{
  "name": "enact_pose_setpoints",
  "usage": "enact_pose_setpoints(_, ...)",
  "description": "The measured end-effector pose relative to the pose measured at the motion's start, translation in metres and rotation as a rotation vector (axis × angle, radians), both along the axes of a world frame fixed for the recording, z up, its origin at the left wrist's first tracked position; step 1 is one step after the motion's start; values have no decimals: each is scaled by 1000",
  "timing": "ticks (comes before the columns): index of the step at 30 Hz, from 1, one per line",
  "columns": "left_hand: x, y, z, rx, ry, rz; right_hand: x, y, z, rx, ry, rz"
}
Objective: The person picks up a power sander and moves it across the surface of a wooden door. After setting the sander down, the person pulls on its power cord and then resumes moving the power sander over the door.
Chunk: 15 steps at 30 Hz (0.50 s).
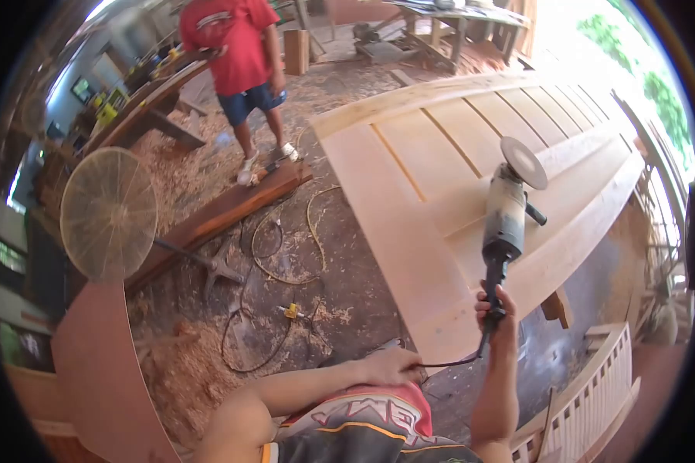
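Note:
An angle grinder (505, 212) with a round sanding disc (523, 163) is raised over a pale wooden door panel (448, 201). My right hand (498, 312) is wrapped round its rear handle, the disc end pointing away from me. From the handle a black power cord (449, 363) curves back to my waist. There my left hand (394, 365) rests in front of my shirt, its fingers closed at the cord, partly hidden. Several dark grooves cross the panel's far part.
A person in a red shirt (232, 46) stands beyond a dark timber beam (232, 212). At left is a round pedestal fan (110, 214). A yellow extension cord (310, 224) and wood shavings (189, 378) lie on the floor. A slatted wooden piece (587, 401) stands at lower right.

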State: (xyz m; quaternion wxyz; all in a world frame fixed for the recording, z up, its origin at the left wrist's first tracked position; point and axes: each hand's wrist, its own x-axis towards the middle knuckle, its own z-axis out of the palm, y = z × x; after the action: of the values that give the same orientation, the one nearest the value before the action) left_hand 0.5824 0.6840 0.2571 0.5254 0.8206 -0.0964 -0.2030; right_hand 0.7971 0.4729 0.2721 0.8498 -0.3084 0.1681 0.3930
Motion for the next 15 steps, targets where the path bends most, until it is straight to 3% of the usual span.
enact_pose_setpoints(7,-143,129,-102,693,-199,297,13,-60,-15,-609,-199,20)
enact_pose_setpoints(12,-211,196,-87,945,-151,701,10,-66,-27,-832,-470,81)
enact_pose_setpoints(15,-226,203,-41,725,-232,900,2,-57,-19,-1034,-560,115)
